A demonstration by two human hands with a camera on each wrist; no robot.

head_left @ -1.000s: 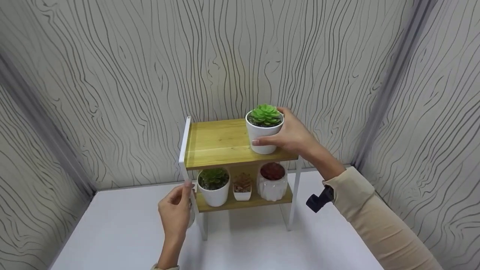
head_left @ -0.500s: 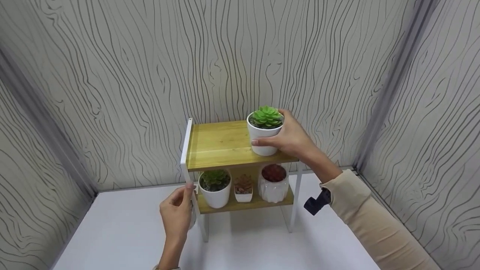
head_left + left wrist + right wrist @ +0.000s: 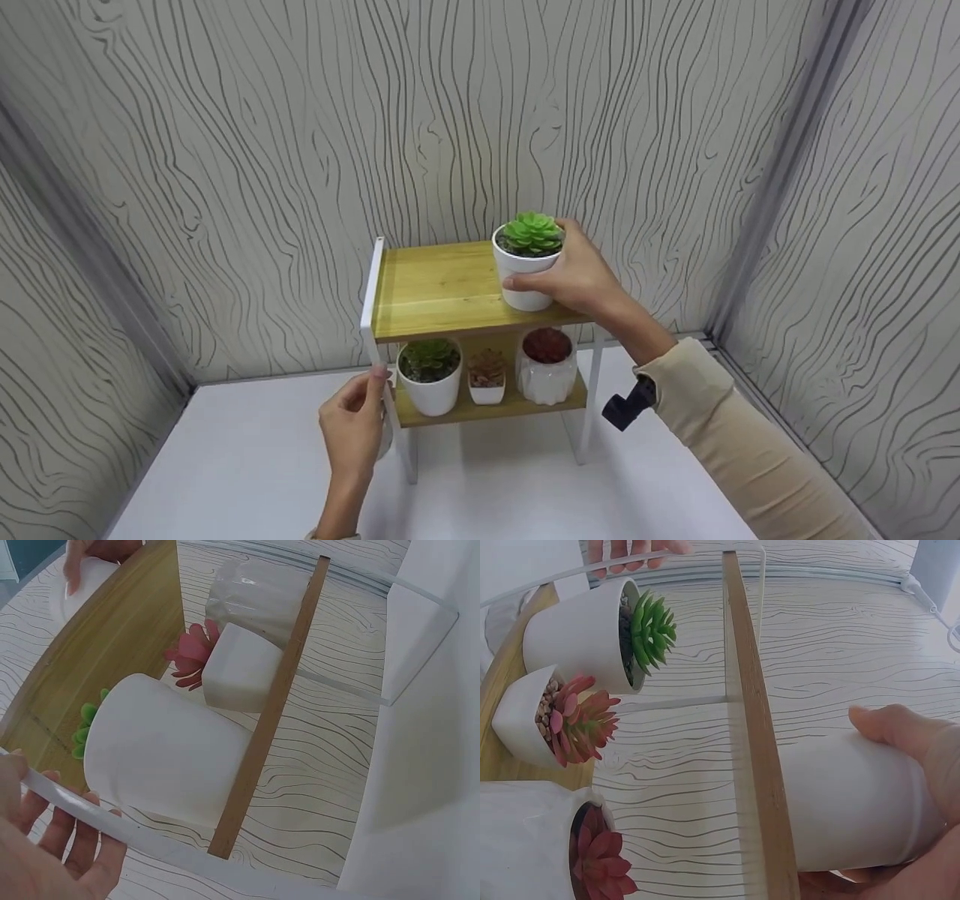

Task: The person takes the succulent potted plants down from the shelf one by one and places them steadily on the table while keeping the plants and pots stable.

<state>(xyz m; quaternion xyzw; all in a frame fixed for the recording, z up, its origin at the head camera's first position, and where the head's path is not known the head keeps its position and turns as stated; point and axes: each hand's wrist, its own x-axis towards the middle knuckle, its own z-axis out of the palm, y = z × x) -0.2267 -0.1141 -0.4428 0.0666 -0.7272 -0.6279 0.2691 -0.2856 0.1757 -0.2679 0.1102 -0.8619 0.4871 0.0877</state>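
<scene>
A small two-tier plant shelf with wooden boards [image 3: 435, 285] and a white metal frame stands on the white table. My right hand [image 3: 581, 274] grips a white pot [image 3: 517, 281] with a bright green succulent [image 3: 532, 233], upright at the right end of the top board. In the right wrist view the thumb and fingers wrap this pot [image 3: 847, 802], whose base meets the board. With bent fingers, my left hand [image 3: 356, 424] holds the frame's left front post. The left wrist view shows those fingers [image 3: 82, 840] round the white bar [image 3: 165, 847].
On the lower board stand a white pot with a dark green succulent [image 3: 429, 390], a small square pot with a pinkish plant [image 3: 487, 379], and a ribbed white pot with a dark red succulent [image 3: 547, 375]. Walls with a wood-grain pattern [image 3: 300, 150] rise behind and at both sides.
My right forearm has shifted slightly left, its hand still round the pot at the top board's right end. My left hand keeps its place on the post.
</scene>
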